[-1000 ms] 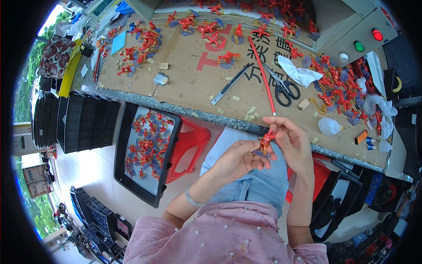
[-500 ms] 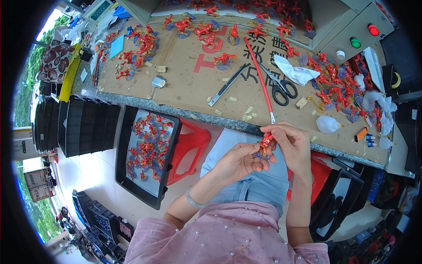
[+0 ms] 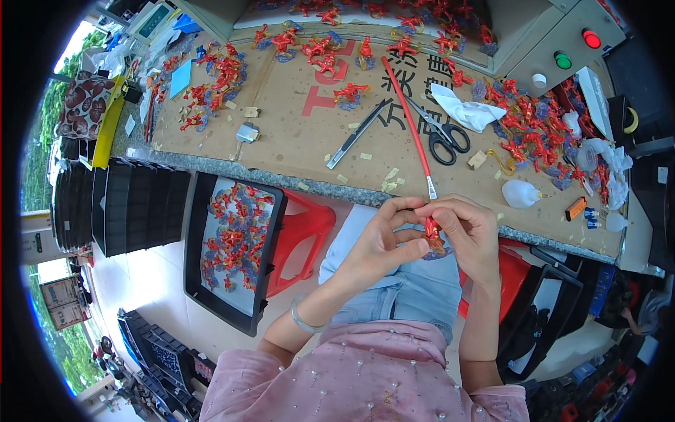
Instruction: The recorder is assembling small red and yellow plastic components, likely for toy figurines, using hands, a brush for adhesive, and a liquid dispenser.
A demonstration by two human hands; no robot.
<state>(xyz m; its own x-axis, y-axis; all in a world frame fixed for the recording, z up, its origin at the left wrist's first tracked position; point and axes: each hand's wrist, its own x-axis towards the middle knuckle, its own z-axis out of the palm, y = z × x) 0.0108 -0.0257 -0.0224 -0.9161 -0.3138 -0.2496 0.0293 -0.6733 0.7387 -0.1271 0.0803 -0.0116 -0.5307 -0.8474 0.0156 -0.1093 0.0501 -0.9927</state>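
Note:
A small red figurine with a translucent purple base point(image 3: 434, 238) is held between my two hands, over my lap at the table's front edge. My left hand point(image 3: 385, 238) is closed at its left side, the thumb against the figurine and the fingers curled above it. My right hand point(image 3: 467, 231) pinches it from the right near its top. Fingers cover part of the figurine. Just beyond my hands lies a red-handled brush point(image 3: 415, 126), its bristle end towards me. Black-handled scissors point(image 3: 448, 143) and a utility knife point(image 3: 358, 133) rest beside it.
More red figurines cover the cardboard-topped table point(image 3: 281, 151), heaped at right point(image 3: 538, 137). A white squeeze bottle point(image 3: 521, 194) and crumpled tissue point(image 3: 465, 109) lie there too. At left, a black tray point(image 3: 188, 281) of figurines stands by a red stool point(image 3: 309, 218). A control box point(image 3: 555, 42) stands behind.
My left hand has moved up and turned, its fingers now curled above the figurine instead of spread beneath it. The figurine has shifted slightly right and its base points lower right. The view has shifted slightly.

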